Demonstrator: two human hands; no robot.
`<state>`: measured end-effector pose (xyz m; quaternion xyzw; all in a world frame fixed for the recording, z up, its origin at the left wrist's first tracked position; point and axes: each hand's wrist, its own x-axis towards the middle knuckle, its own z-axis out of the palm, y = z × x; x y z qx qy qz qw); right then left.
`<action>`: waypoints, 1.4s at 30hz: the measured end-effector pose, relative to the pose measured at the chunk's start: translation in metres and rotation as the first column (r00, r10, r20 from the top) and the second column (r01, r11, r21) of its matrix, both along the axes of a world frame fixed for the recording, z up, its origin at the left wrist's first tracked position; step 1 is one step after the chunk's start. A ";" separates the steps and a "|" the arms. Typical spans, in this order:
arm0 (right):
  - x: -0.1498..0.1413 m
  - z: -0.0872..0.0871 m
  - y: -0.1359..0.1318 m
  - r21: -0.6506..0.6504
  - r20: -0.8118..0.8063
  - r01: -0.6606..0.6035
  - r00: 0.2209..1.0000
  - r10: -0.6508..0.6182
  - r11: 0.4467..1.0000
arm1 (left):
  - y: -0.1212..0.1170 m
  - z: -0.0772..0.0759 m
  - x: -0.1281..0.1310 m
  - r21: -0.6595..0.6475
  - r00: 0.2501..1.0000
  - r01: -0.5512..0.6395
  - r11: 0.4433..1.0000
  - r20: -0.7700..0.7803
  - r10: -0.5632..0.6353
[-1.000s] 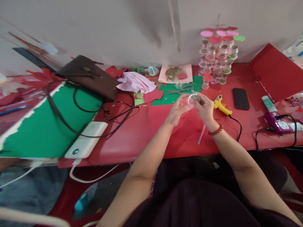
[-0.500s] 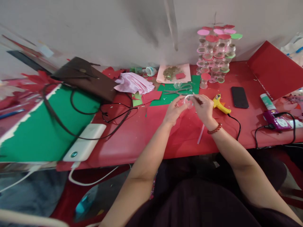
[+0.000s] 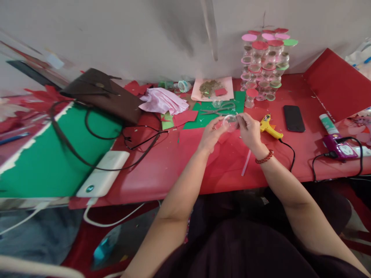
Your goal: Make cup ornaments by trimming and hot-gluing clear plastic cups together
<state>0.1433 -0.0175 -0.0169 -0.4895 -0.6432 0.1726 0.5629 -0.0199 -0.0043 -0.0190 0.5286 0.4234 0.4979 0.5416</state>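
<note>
My left hand [image 3: 210, 136] is closed around the side of a small clear plastic cup [image 3: 231, 122], its round rim turned up toward me. Close against the cup's right edge, the fingers of my right hand [image 3: 250, 132] are pinched together; what lies between them, if anything, is hidden. Red paper [image 3: 199, 148] lies on the table under both hands. Just beyond them, scissors [image 3: 217, 111] and another small clear cup [image 3: 216, 103] rest on a green sheet [image 3: 240, 101]. A yellow glue gun [image 3: 271, 128] lies right of my right hand, and a glue stick [image 3: 246, 163] below it.
At the back right stands a stack of clear bottle pieces [image 3: 263, 67] with paper discs. A phone [image 3: 293, 118], a purple power adapter [image 3: 339, 148] and cords lie to the right. A brown bag [image 3: 107, 94] and a white power bank [image 3: 102, 173] are at left.
The cup's rim has tilted, now showing more of its round opening, and has shifted slightly left. My right fingers have moved from over the cup to its right edge.
</note>
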 end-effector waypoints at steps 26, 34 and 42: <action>-0.016 -0.004 0.002 -0.292 -0.624 -0.225 0.782 -0.006 0.929 | -0.008 -0.012 0.020 -0.217 0.875 0.320 0.922 0.440 -0.201; -0.031 -0.005 -0.007 -0.348 -0.560 -0.337 0.823 0.094 0.875 | -0.009 0.000 0.016 -0.229 0.901 0.209 0.951 0.423 -0.096; -0.021 0.004 -0.007 -0.352 -0.584 -0.449 0.791 0.182 0.821 | -0.007 0.002 0.013 -0.226 0.896 0.207 0.952 0.434 -0.092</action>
